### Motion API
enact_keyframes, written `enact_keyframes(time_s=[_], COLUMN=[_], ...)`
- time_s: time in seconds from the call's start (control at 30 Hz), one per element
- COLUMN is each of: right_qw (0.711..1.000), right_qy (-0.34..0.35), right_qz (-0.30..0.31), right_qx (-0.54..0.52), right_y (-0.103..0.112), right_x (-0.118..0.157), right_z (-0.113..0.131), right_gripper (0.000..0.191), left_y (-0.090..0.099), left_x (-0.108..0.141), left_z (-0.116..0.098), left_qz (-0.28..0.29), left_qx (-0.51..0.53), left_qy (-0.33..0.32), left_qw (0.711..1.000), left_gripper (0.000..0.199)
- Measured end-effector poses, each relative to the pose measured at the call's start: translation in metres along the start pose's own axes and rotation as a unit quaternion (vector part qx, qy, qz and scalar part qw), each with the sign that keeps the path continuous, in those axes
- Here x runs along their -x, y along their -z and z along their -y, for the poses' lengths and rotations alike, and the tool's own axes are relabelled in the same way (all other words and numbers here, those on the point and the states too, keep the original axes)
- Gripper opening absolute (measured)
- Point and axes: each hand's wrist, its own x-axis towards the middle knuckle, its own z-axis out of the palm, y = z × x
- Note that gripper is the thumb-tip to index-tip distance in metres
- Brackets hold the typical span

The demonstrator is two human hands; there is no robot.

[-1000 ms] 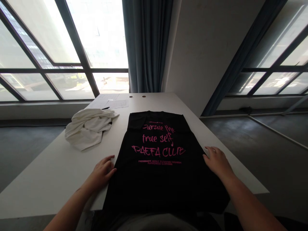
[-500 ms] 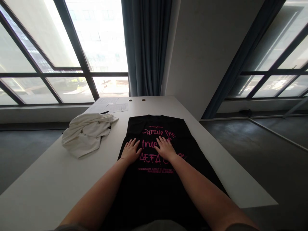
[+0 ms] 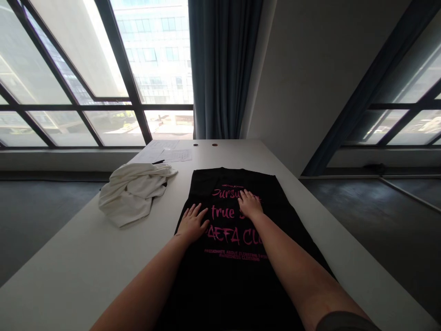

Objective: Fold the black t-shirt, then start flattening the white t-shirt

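Observation:
A black T-shirt (image 3: 227,289) with pink lettering lies spread flat on the white table, its sides folded so that no sleeves show. My left hand (image 3: 192,224) rests open on its left edge, fingers spread beside the printed words. On the upper right of the print lies my right hand (image 3: 250,205), also open and palm down, covering part of the top lines of lettering. Neither hand grips the fabric.
A crumpled white cloth (image 3: 132,195) lies on the table (image 3: 82,276) to the left. Behind it are a dark pen (image 3: 158,162) and papers (image 3: 175,155). Two cable holes mark the far end, in front of a blue curtain (image 3: 220,69).
My right hand has slid away from me and a little right, up the print. The left hand stays at the shirt's left edge. The whole view has shifted slightly.

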Motion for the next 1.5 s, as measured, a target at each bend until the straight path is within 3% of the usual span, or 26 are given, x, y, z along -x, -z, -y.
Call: enact_keyframes(time_s=[0.17,0.33,0.5,0.63,0.8,0.97,1.2,1.27,1.4,1.5], right_qw=[0.999,0.999,1.000,0.997,0.998,0.998,0.995,0.999,0.989,0.991], right_qy=[0.016,0.038,-0.014,-0.055,-0.056,-0.054,-0.092,-0.046,0.145,0.131], right_qz=[-0.043,-0.014,0.023,0.036,0.013,-0.004,0.039,0.019,-0.002,0.016], right_qx=[0.009,0.014,-0.005,-0.032,-0.034,-0.023,-0.015,-0.014,0.018,0.027], right_y=[-0.014,-0.015,0.005,0.020,0.012,-0.002,0.014,0.016,0.008,-0.001], right_x=[0.015,0.024,0.000,-0.030,-0.053,-0.058,-0.076,-0.084,-0.099,-0.111], right_z=[-0.002,-0.010,-0.010,0.011,0.036,0.034,0.043,0.053,0.071,0.076], right_gripper=[0.072,0.076,0.072,0.072,0.077,0.080,0.079,0.076,0.069,0.069], left_y=[0.000,0.003,0.003,0.003,0.006,0.006,0.002,0.001,0.000,0.002], left_x=[0.001,0.008,0.016,0.019,0.019,0.019,0.016,0.016,0.017,0.018], left_z=[-0.002,-0.003,0.004,0.006,0.004,0.005,0.007,0.008,0.010,0.010], left_qz=[-0.002,0.011,0.010,0.003,0.010,0.006,0.003,-0.004,-0.004,0.000], left_qx=[-0.002,-0.014,-0.017,-0.017,-0.017,-0.012,-0.008,-0.006,0.008,0.023], left_qy=[0.000,-0.001,-0.007,-0.008,-0.003,-0.015,-0.022,-0.027,-0.033,-0.039], left_qw=[1.000,1.000,1.000,1.000,1.000,1.000,1.000,1.000,0.999,0.999], left_gripper=[0.060,0.062,0.062,0.061,0.061,0.062,0.061,0.061,0.062,0.062])
